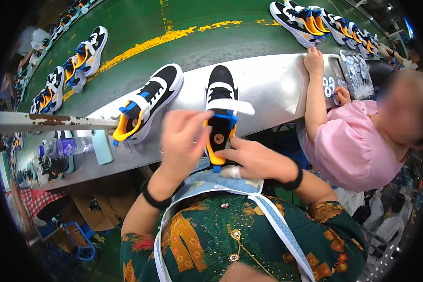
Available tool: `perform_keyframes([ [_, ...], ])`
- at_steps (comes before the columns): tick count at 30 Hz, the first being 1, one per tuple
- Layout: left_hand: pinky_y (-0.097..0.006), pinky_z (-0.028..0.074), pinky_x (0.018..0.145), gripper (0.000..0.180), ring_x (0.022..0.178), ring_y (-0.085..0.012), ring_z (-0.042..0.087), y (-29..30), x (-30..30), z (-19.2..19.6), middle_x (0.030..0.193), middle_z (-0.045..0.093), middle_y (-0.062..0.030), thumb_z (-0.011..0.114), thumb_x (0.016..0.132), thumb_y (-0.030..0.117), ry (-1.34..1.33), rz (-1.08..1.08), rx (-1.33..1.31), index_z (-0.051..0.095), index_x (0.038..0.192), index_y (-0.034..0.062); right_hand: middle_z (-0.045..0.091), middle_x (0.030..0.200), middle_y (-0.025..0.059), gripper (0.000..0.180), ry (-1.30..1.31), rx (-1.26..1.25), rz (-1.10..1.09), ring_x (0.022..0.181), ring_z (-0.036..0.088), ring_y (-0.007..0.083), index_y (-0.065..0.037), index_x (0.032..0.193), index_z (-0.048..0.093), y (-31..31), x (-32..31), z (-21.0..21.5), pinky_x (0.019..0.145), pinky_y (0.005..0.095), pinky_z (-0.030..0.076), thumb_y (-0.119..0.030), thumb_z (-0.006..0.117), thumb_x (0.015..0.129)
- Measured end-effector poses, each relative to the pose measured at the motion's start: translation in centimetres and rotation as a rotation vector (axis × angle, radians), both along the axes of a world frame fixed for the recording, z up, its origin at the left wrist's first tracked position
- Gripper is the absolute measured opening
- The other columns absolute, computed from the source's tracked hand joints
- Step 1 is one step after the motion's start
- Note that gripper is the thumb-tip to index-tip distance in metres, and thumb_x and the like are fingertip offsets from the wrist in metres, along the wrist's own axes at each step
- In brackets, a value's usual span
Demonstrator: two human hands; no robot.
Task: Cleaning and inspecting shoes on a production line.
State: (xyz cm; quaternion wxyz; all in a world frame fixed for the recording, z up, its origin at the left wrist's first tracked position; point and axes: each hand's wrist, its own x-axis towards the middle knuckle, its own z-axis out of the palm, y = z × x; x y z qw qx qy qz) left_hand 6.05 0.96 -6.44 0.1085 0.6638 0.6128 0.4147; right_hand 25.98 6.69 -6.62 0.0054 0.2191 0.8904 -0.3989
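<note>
A black and white child's sneaker (222, 89) with a white strap, blue trim and an orange-yellow lining lies toe away from me on the metal ledge (277, 87). My left hand (183, 141) reaches over its open collar, fingertips touching the tongue near the blue tab. My right hand (254, 160) grips the heel end from the right, where the orange lining and a round insole sticker show. A matching second sneaker (148, 103) rests on the ledge just left of it, untouched.
A green conveyor belt (183, 51) with a yellow line carries more sneakers at the left (87, 54) and the far right (310, 19). A person in pink (357, 145) works on my right with a hand on the ledge. A plastic bottle (63, 146) and a phone (101, 146) lie left.
</note>
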Motion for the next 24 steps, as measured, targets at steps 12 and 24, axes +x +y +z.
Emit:
perform_keyframes([
  [12, -0.039, 0.039, 0.069, 0.034, 0.073, -0.0292, 0.052, 3.5, 1.2, -3.5, 0.079, 0.057, -0.0099, 0.066, 0.07, 0.002, 0.328, -0.071, -0.029, 0.059, 0.104, 0.0057, 0.061, 0.11, 0.01, 0.038, 0.425, 0.003, -0.303, 0.105, 0.051, 0.0251, -0.018, 0.116, 0.067, 16.7, -6.2, -10.1, 0.092, 0.0345, 0.04, -0.008, 0.063, 0.08],
  [24, -0.046, 0.042, 0.059, 0.018, 0.065, -0.0378, 0.055, -4.6, 2.5, -6.7, 0.071, 0.058, -0.0172, 0.061, 0.077, 0.004, 0.023, 0.311, -0.288, 0.058, 0.094, 0.0038, 0.053, 0.087, 0.0102, 0.018, 0.354, 0.176, -0.265, 0.1, 0.045, 0.0304, -0.02, 0.1, 0.074, 10.9, -8.9, -10.5, 0.092, 0.0381, 0.038, -0.024, 0.062, 0.088],
])
